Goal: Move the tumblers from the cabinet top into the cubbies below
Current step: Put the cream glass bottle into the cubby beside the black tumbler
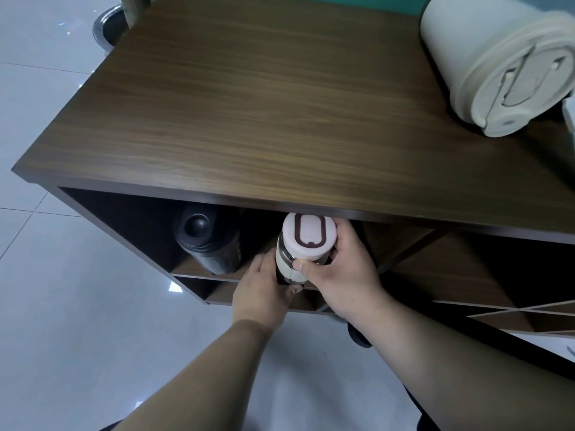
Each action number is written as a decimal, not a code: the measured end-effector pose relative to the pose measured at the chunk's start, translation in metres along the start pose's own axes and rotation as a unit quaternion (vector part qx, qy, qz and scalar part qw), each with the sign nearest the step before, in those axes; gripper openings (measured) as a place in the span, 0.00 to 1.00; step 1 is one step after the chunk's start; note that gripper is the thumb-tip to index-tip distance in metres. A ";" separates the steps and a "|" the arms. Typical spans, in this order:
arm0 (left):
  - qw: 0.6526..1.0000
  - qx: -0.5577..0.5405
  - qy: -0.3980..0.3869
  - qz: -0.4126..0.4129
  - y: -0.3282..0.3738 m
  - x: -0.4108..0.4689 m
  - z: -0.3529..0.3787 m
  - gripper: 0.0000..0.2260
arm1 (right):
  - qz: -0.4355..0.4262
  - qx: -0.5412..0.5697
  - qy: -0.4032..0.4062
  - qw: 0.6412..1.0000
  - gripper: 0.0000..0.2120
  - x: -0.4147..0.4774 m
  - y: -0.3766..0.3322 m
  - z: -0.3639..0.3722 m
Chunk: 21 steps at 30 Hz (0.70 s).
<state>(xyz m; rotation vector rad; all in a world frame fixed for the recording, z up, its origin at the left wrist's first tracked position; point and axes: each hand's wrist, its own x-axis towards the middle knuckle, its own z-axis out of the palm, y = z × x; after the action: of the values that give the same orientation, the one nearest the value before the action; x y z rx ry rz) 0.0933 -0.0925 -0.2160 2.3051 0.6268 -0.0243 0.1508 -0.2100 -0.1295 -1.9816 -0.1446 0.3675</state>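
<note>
While the pink-lidded tumbler (303,244) sits at the mouth of the cubby (264,241), just under the front lip of the cabinet top (249,104), I have my right hand (339,269) wrapped round its neck, thumb and fingers (301,266) clamped on it below the lid, and my left hand (264,287) cupped against its lower side, fingers loosely apart and steadying more than gripping. I judge the main risk to be the lid catching that lip if I lift as I push in, which could knock the tumbler out of my hold. Its base is hidden behind my left hand, so I cannot tell whether it is resting on the cubby floor yet; letting go too soon could tip it forward onto the tiled floor (62,306). A black tumbler (207,241) already lies close by on the left, and a sideways shove could bump it. One cream tumbler (497,70) remains on its side up top, near the right edge, where it might roll.
</note>
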 end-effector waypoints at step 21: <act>0.992 -0.091 -0.066 -0.051 0.001 -0.023 -0.008 0.52 | 0.086 -0.049 -0.070 0.993 0.53 -0.022 0.010 -0.001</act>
<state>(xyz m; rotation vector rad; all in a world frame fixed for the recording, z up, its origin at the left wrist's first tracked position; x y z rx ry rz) 0.0725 -0.0974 -0.2052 2.0751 0.6511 -0.1593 0.1300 -0.2212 -0.1336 -2.0718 -0.0818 0.6209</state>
